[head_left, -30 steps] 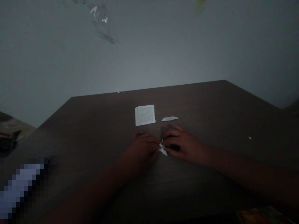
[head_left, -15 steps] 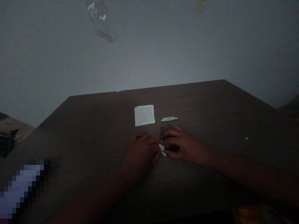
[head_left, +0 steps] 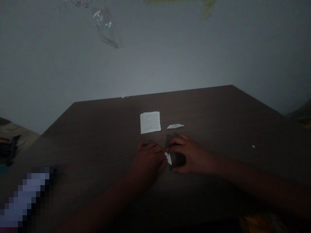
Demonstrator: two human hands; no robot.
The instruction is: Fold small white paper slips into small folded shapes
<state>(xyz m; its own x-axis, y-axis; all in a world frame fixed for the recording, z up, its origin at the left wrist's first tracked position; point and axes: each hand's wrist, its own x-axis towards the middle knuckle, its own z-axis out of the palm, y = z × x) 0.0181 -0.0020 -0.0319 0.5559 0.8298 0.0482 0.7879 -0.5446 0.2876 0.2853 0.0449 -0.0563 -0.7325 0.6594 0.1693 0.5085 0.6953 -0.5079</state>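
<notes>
Left hand (head_left: 147,161) and right hand (head_left: 193,156) meet over a small white paper scrap (head_left: 168,158), fingers (head_left: 157,148) pinching it mid-surface (head_left: 206,113), toward the near side, below a printed paper square (head_left: 150,122) and a paper strip (head_left: 175,126). So small a piece wants light, steady fingertip pressure.

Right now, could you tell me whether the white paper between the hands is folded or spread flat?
Folded: the white paper forms a narrow point between the left hand and right hand.
</notes>
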